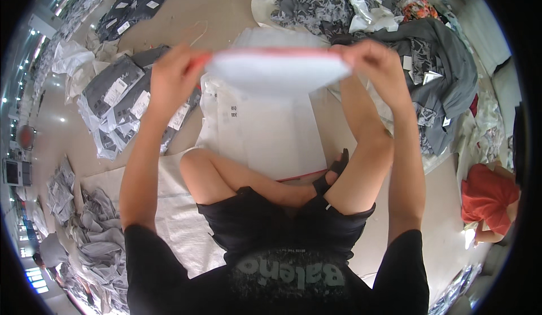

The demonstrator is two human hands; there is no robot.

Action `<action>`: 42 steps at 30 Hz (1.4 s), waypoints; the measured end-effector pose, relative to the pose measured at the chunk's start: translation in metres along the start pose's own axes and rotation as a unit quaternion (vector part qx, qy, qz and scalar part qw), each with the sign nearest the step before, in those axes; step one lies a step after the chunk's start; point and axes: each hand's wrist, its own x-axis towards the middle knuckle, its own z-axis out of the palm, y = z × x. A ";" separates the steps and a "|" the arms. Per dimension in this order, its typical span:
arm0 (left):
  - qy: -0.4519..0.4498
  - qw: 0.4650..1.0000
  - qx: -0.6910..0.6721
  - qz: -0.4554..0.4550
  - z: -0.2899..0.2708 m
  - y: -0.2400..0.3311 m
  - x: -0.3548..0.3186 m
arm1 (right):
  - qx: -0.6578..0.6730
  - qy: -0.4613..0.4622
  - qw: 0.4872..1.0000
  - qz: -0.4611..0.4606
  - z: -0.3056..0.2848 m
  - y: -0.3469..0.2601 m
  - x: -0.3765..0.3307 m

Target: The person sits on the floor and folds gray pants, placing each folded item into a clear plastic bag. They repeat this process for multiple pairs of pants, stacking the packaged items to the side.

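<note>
Bag (279, 69) between both hands, mouth pinched.

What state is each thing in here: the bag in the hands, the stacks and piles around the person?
Clear plastic bag: held up, stretched between both hands, mouth spread.
Left hand: shut on the bag's left edge.
Right hand: shut on its right edge.
Flat plastic bags: stacked on the floor.
Packed garments: bagged, lying in a loose heap.
Grey garments: unbagged, piled loosely.
</note>
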 end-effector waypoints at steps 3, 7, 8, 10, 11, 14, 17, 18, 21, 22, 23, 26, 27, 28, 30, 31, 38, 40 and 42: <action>-0.167 0.982 -0.068 0.051 0.007 0.006 -0.081 | -0.092 -0.153 0.979 0.099 0.001 0.000 -0.049; -0.409 0.905 -0.082 -0.080 0.073 -0.036 -0.179 | -0.308 -0.200 0.930 0.030 0.045 0.105 -0.097; -0.348 0.917 -0.115 -0.156 0.098 -0.050 -0.190 | -0.300 -0.152 0.940 0.065 0.060 0.120 -0.093; -0.214 0.913 -0.169 -0.302 0.154 -0.078 -0.185 | -0.351 -0.069 0.928 0.100 0.098 0.156 -0.076; -0.177 0.897 -0.172 -0.368 0.179 -0.086 -0.181 | -0.411 -0.037 0.905 0.101 0.118 0.179 -0.068; -0.126 0.823 -0.197 -0.518 0.243 -0.108 -0.173 | -0.500 -0.001 0.863 0.072 0.176 0.233 -0.042; -0.212 0.760 -0.247 -0.562 0.281 -0.112 -0.151 | -0.499 -0.038 0.861 0.086 0.191 0.256 -0.063; -0.255 0.741 -0.260 -0.564 0.289 -0.113 -0.146 | -0.507 -0.029 0.857 0.090 0.195 0.271 -0.068; -0.243 0.803 -0.166 -0.519 0.299 -0.105 -0.139 | -0.507 -0.073 0.846 0.147 0.194 0.287 -0.063; -0.238 0.796 -0.141 -0.538 0.295 -0.088 -0.132 | -0.512 -0.081 0.842 0.150 0.192 0.292 -0.068; -0.183 0.800 -0.195 -0.538 0.302 -0.105 -0.155 | -0.509 -0.101 0.840 0.159 0.199 0.285 -0.056; -0.074 0.717 -0.446 -0.530 0.294 -0.096 -0.145 | -0.426 -0.049 0.891 0.149 0.189 0.254 -0.042; -0.082 0.677 -0.518 -0.516 0.281 -0.084 -0.116 | -0.405 0.058 0.909 0.081 0.175 0.266 -0.046; -0.057 0.689 -0.526 -0.495 0.263 -0.094 -0.109 | -0.383 0.067 0.910 0.142 0.177 0.224 -0.035; -0.095 0.743 -0.421 -0.513 0.204 -0.112 -0.073 | -0.298 0.090 0.945 0.103 0.169 0.201 -0.038; -0.117 0.763 -0.368 -0.518 0.171 -0.119 -0.051 | -0.280 0.063 0.953 0.100 0.171 0.195 -0.043; 0.080 0.787 -0.339 -0.509 -0.108 -0.263 -0.032 | -0.168 -0.069 0.975 0.126 0.174 0.197 -0.070; 0.210 0.770 -0.260 -0.543 -0.162 -0.294 -0.059 | -0.154 -0.099 0.969 0.166 0.178 0.189 -0.072; 0.278 0.773 -0.046 -0.569 -0.247 -0.375 -0.148 | -0.165 -0.192 0.955 0.155 0.195 0.186 -0.071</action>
